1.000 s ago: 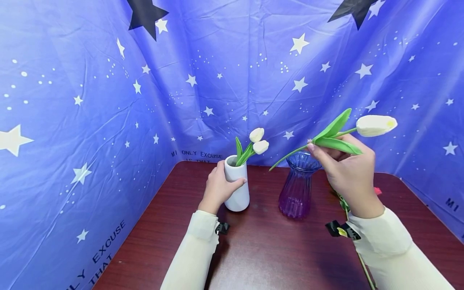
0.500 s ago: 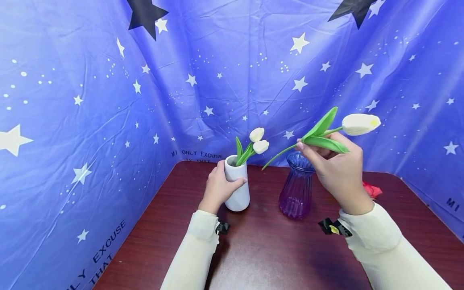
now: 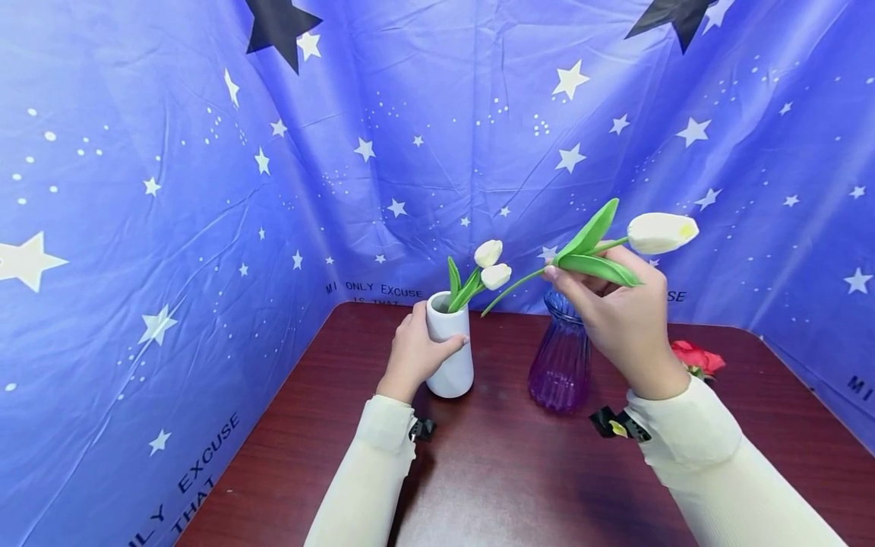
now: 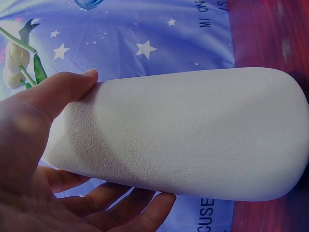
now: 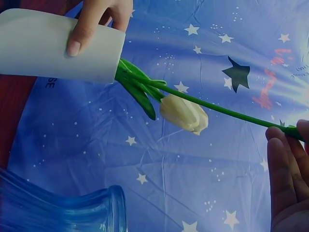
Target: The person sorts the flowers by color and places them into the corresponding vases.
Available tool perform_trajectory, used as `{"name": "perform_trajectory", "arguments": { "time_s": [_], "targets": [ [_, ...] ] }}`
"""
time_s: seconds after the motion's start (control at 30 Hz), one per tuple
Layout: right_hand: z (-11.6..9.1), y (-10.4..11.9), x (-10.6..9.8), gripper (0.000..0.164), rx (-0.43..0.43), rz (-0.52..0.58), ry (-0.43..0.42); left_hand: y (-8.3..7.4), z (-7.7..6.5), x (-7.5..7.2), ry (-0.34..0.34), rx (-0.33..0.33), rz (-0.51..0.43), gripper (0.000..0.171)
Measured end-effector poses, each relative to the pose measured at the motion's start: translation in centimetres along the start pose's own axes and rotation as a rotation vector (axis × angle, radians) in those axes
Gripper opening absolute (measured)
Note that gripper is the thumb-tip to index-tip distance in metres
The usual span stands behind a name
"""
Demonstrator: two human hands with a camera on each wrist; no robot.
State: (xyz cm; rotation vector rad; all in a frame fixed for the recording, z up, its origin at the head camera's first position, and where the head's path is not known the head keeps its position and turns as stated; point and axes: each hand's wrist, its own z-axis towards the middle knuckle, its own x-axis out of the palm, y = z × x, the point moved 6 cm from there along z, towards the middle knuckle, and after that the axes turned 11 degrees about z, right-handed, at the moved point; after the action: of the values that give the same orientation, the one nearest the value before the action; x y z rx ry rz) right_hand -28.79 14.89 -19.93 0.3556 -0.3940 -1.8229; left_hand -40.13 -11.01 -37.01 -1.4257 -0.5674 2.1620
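A white vase [image 3: 451, 365] stands upright on the table, and my left hand [image 3: 415, 349] grips it around its upper part, thumb across the front. Two white tulips [image 3: 494, 264] with green leaves lean out of its mouth toward the right. My right hand [image 3: 625, 319] pinches the stem of another white tulip [image 3: 661, 232] just below its leaves. That tulip is tilted, its bloom up to the right and its stem end pointing down-left, apart from the vase in the head view. In the left wrist view the fingers [image 4: 159, 205] curve around the vase's side.
A ribbed glass vase [image 3: 559, 365], blue above and purple below, stands under and behind the right hand. A red flower [image 3: 697, 357] lies on the dark red wooden table [image 3: 506, 479] past the right wrist. A blue star-patterned cloth [image 3: 465, 114] hangs around the table.
My right hand has moved left with the tulip, bringing its stem end closer to the white vase. More of the red flower shows now. My left hand stays on the white vase.
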Motion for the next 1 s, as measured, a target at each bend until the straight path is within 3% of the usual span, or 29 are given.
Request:
{"name": "perform_trajectory", "arguments": {
  "time_s": [0.23,0.47,0.7,1.0],
  "targets": [
    [0.0,0.9,0.7,0.021,-0.013,0.047,0.002,-0.1,0.0,-0.1,-0.008,0.004,0.002,0.083],
    [-0.1,-1.4,1.3,0.023,-0.024,0.107,0.031,-0.2,-0.1,-0.2,-0.012,0.010,-0.001,0.082],
    [-0.6,-2.4,2.3,0.023,-0.035,0.071,0.086,-0.1,-0.1,-0.2,-0.016,0.010,0.004,0.082],
    [-0.5,-2.4,2.8,0.024,-0.041,0.054,0.065,-0.1,-0.1,-0.1,-0.012,0.005,0.002,0.083]
  ]
}}
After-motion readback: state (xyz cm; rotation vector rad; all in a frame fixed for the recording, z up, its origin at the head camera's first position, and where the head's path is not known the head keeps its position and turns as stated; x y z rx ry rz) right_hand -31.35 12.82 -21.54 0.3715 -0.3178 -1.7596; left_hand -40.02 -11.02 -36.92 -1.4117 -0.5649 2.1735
